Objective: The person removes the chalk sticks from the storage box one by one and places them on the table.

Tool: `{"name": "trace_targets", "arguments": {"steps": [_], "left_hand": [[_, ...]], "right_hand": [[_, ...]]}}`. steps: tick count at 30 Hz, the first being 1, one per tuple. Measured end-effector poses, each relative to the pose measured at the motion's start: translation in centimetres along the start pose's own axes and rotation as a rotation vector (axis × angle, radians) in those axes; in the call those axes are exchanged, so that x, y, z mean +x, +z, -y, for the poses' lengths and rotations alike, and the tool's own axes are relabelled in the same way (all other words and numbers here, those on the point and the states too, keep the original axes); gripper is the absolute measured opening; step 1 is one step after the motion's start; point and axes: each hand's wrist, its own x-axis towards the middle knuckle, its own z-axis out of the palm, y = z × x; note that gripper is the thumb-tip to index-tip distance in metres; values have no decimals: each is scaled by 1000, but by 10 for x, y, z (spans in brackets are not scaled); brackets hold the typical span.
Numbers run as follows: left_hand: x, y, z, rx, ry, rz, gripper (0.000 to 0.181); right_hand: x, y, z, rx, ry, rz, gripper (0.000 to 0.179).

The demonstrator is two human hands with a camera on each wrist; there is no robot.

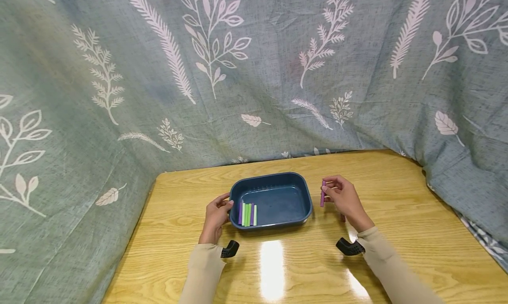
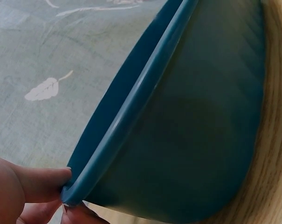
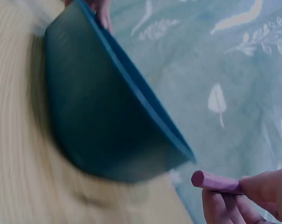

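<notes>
In my head view, low centre, the left hand pinches the rim of a blue tray; to its right, the right hand pinches a purple stick. Only here do I see coloured sticks inside; my right wrist view adds the held stick's round end. Tabletop stretches rightward to patterned cloth.

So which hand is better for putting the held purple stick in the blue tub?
Probably the right hand: it pinches the purple stick just beside the blue tub. The left hand grips the blue tub on its opposite side, so it seems better placed for steadying.
</notes>
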Motion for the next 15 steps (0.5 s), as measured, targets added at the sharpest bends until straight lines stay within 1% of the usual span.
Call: {"name": "trace_targets", "arguments": {"steps": [5, 8, 12, 15], "left_hand": [[0, 1, 1, 8, 1, -4, 37], [0, 1, 1, 4, 3, -6, 37], [1, 1, 2, 0, 3, -8, 37], [1, 1, 2, 2, -1, -8, 37]], "right_hand": [[-5, -23, -13, -100, 15, -26, 33], [-7, -34, -21, -139, 19, -44, 33], [-10, -44, -30, -154, 20, -57, 33], [-12, -48, -36, -186, 28, -72, 32]]}}
